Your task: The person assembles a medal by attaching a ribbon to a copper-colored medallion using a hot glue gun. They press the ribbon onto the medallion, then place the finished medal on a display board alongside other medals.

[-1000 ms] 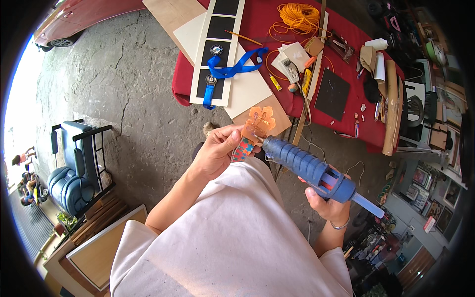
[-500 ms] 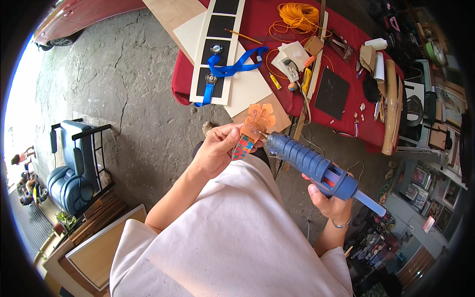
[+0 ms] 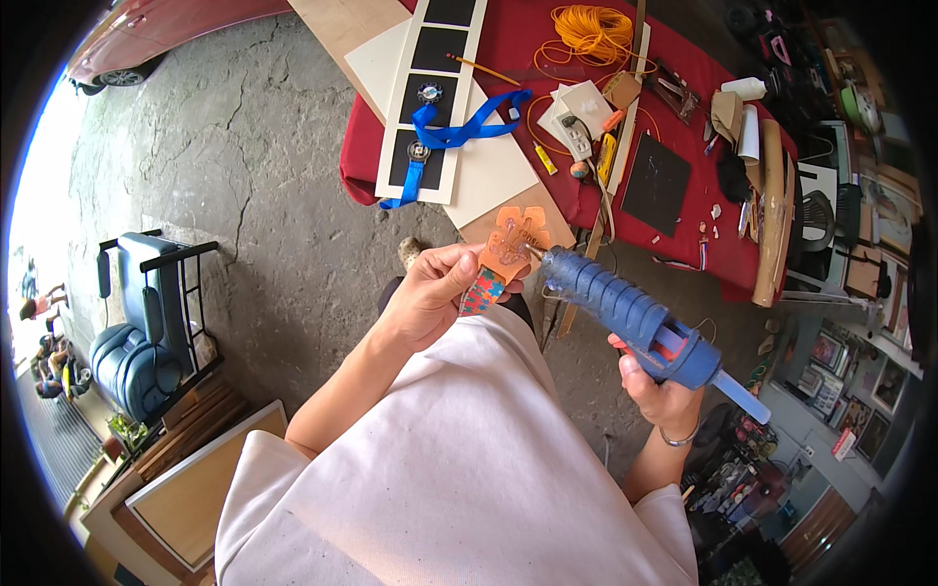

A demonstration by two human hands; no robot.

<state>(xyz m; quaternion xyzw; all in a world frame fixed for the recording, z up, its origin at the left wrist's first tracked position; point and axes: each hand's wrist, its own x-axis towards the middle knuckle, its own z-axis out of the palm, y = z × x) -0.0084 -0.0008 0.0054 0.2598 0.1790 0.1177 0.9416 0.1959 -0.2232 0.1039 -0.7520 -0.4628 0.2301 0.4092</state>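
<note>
My left hand (image 3: pixel 435 293) is closed on a flat orange medal (image 3: pixel 510 256) with a notched, flower-like outline, pinched at its lower end. Below the medal hangs a band with red and teal puzzle shapes (image 3: pixel 481 291), partly covered by my fingers. My right hand (image 3: pixel 660 393) is wrapped round a blue glue gun (image 3: pixel 611 303); its grip is mostly hidden. A pale glue stick (image 3: pixel 745 397) sticks out of the gun's rear end. The nozzle points at the medal's right side and looks to be at or very near its surface.
Ahead stands a table with a red cloth (image 3: pixel 718 181). On it are a white board with black squares (image 3: pixel 442 51), a blue ribbon (image 3: pixel 449 137), orange cord (image 3: pixel 591 34), a power strip (image 3: pixel 577 140) and a black sheet (image 3: pixel 657 186). A blue padded chair (image 3: pixel 147 313) stands left.
The glue gun and my right hand have shifted slightly right. The nozzle has moved up along the medal's right side. The medal has tilted a little; my left hand stays nearly still.
</note>
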